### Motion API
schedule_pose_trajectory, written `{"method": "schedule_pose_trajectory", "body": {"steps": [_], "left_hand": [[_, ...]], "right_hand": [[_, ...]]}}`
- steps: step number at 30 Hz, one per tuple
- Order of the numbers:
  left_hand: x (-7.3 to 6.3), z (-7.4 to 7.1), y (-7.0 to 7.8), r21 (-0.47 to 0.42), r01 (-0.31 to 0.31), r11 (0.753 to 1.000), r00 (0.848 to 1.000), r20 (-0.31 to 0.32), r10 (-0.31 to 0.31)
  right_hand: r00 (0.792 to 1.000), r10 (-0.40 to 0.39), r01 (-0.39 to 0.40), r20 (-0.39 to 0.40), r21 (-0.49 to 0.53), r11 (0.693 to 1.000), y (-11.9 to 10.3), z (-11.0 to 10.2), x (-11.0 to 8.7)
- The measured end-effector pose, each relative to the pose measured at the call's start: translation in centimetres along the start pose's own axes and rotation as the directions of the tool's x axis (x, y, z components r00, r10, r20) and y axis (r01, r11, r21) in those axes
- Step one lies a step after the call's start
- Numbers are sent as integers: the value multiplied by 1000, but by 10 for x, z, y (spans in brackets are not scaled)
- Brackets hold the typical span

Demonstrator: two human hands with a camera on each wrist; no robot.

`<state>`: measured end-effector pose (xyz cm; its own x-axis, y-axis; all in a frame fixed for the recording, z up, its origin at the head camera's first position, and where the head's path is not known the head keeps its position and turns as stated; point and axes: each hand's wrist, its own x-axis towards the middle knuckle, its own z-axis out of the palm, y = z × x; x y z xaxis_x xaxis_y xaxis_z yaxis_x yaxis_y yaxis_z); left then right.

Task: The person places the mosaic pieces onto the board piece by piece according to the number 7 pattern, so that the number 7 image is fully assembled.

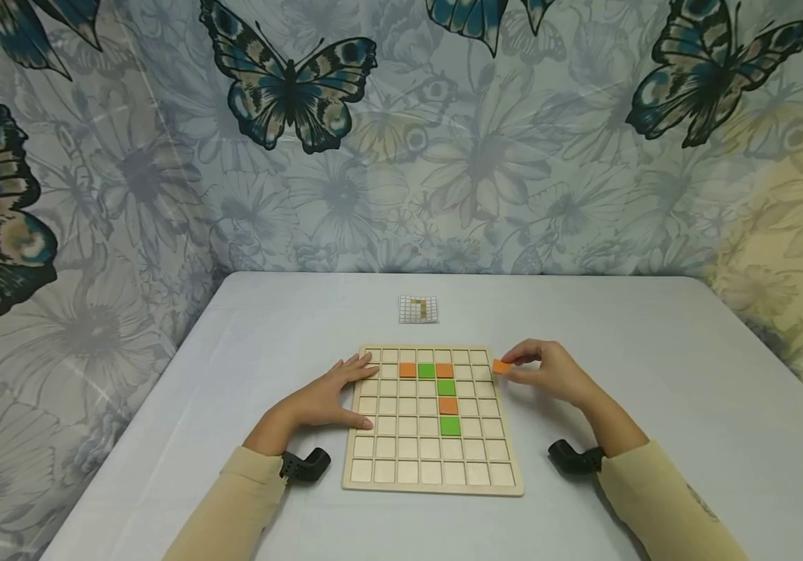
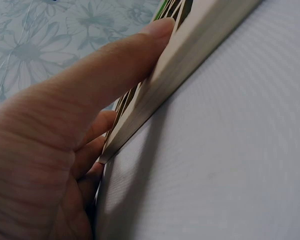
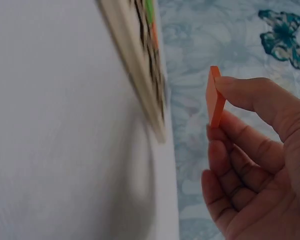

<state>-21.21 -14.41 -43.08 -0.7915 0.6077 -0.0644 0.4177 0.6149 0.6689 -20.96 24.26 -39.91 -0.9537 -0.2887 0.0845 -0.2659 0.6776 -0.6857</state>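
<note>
A pale wooden grid board (image 1: 431,489) lies on the table. In its second row from the back sit an orange, a green and an orange tile (image 1: 445,371); a green, an orange and a green tile (image 1: 450,425) run toward me below the last one. My left hand (image 1: 320,397) rests on the board's left edge, fingers extended and thumb (image 2: 135,57) over the rim. Just off the board's right edge, near the back corner, my right hand (image 1: 548,372) pinches an orange tile (image 3: 215,97) between thumb and index finger, held above the table.
Behind the board lies a small card (image 1: 418,310) printed with a grid and a coloured pattern. The white-covered table (image 1: 289,312) reaches back to a wall cloth (image 1: 485,171) with flowers and butterflies. Each wrist carries a black device (image 1: 306,465).
</note>
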Motion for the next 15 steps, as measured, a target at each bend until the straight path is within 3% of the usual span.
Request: {"method": "schedule_pose_trajectory", "body": {"steps": [15], "left_hand": [[-1,0,0,-1,7,1000,1000,-4,-7]], "right_hand": [[994,42,-50,97,81,995,-39,8,-17]]}}
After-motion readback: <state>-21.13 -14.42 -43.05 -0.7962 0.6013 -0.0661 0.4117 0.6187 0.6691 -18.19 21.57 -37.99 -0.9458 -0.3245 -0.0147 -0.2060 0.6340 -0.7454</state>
